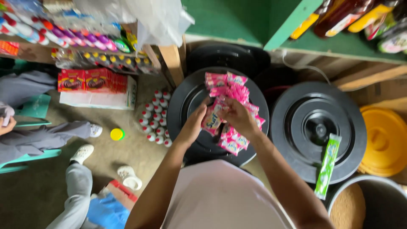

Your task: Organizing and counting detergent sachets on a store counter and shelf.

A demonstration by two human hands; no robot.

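Holding a strip of pink sachets [229,110] above a black bin lid [186,106], left hand [196,123] pinched on the lower packets, right hand [237,116] clamped around the middle of the strip. Best handled by gripping close to the seam between packets (loose ends flop and tangle), keeping the strip over the lid. Green sachet strip [327,166] lying on the neighbouring black lid [352,127], well apart.

Two hands, the left hand [196,123] and the right hand [235,116], share one bunch of pink sachets [231,106], too bunched to count. Two large black lids [319,127] show fully; at three o'clock, one yellow lid [386,142] and one green sachet strip [327,166].
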